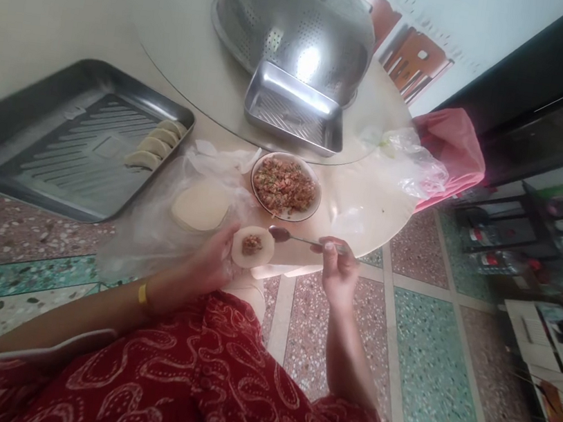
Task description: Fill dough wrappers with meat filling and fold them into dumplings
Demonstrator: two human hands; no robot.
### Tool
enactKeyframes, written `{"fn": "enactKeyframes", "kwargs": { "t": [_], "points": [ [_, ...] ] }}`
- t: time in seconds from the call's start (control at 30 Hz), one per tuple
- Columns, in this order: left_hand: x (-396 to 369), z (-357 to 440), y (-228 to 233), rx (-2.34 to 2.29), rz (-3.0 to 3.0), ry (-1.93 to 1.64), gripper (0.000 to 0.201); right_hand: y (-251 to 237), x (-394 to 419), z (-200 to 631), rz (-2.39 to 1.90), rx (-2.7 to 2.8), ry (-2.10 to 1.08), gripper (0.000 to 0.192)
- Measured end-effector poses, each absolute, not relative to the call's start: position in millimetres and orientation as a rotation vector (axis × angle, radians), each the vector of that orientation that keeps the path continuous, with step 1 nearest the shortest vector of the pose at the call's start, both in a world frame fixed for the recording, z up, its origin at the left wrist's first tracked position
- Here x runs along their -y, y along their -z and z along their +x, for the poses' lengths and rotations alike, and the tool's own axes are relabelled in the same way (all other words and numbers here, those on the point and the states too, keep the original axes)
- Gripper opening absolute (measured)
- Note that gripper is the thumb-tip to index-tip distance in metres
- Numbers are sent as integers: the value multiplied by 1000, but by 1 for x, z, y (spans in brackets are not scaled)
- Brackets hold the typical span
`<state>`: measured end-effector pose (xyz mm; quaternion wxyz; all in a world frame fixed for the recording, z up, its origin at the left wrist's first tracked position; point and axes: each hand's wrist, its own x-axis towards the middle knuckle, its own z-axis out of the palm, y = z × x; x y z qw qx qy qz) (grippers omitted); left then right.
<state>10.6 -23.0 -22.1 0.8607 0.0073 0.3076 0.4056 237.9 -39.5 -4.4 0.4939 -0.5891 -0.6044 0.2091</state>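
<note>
My left hand [211,260] cradles a round dumpling wrapper [253,245] with a small heap of minced filling in its middle. My right hand [338,271] grips a metal spoon [291,236] by the handle, its bowl just right of the wrapper. Right behind them stands a bowl of minced filling [286,186]. A stack of round wrappers [200,206] lies on clear plastic left of the bowl. Three folded dumplings [157,145] sit at the right edge of a large metal tray [61,138].
A perforated metal dome cover [297,21] and a small rectangular metal pan [294,109] sit on a round turntable [181,29]. Clear plastic bags [409,159] and a pink bag [452,151] lie at the table's right edge. Terrazzo floor and shelving are at the right.
</note>
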Motion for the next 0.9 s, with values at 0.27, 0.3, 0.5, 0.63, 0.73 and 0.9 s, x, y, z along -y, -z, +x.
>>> {"fn": "enactKeyframes", "kwargs": {
  "t": [0.27, 0.3, 0.5, 0.63, 0.73, 0.9],
  "points": [
    [25, 10, -1, -720, -62, -919, 32, 8, 20, 231, -1348, 1185, -585, 30],
    [25, 10, -2, -727, -75, -929, 30, 6, 19, 232, -1348, 1195, -528, 28],
    [22, 11, -4, -757, -91, -894, 38, -4, 19, 239, -1217, 1487, -393, 11],
    [21, 12, -2, -736, -55, -891, 35, 1, 12, 239, -1141, 1643, -455, 10],
    [22, 10, 6, -752, -31, -879, 34, 7, 5, 240, -1147, 1688, -426, 10],
    [23, 8, 6, -735, 8, -878, 43, 9, 9, 244, -1184, 1589, -361, 10]
  ]
}}
